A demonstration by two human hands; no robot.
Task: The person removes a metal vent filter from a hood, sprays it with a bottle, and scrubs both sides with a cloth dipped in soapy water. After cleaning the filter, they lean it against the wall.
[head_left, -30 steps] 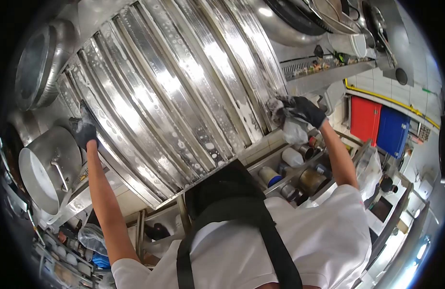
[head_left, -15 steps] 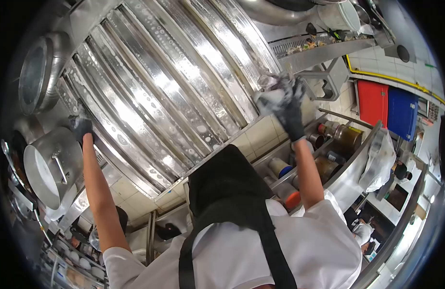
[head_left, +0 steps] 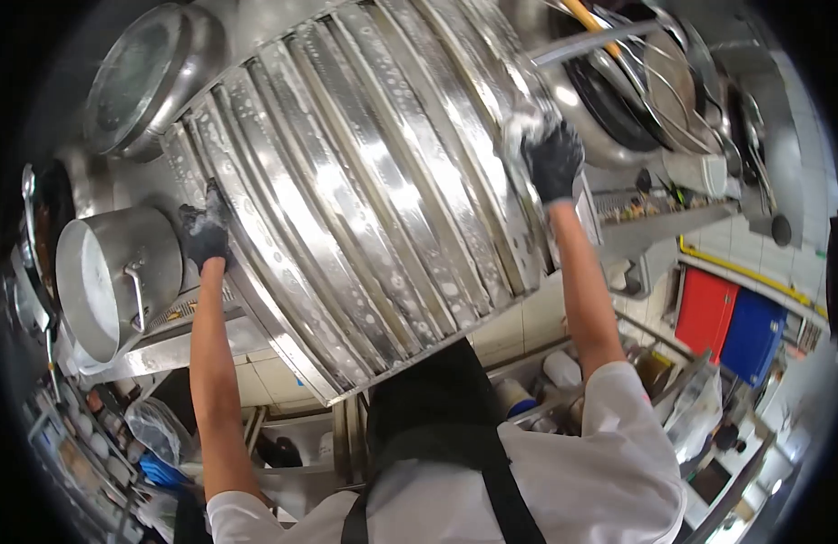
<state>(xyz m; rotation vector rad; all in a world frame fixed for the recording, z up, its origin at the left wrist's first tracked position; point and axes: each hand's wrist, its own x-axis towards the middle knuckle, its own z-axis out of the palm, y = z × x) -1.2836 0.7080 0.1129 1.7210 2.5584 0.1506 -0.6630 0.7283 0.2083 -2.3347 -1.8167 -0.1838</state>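
A large stainless steel hood filter (head_left: 346, 190) with long parallel baffles lies tilted in front of me, spotted with soap suds. My left hand (head_left: 206, 234), in a dark wet glove, grips its left edge. My right hand (head_left: 553, 161), gloved in black, presses a whitish foamy scrubbing pad (head_left: 521, 127) against the right edge of the filter. Suds cover the pad and the fingertips, hiding part of it. The filter's near corner hangs over the front of the counter, close to my dark apron (head_left: 433, 408).
A big steel pot (head_left: 120, 281) stands left of the filter, with a round metal pan (head_left: 147, 82) behind it. Pans and utensils (head_left: 655, 82) crowd the back right. Food scraps lie in a drain channel (head_left: 641, 204). Below, a shelf holds containers (head_left: 519, 399). Red (head_left: 706, 313) and blue (head_left: 753, 335) panels stand right.
My right hand has moved away from me along the filter's right edge with the pad. The view has shifted, bringing more pans into sight. My left hand keeps its grip.
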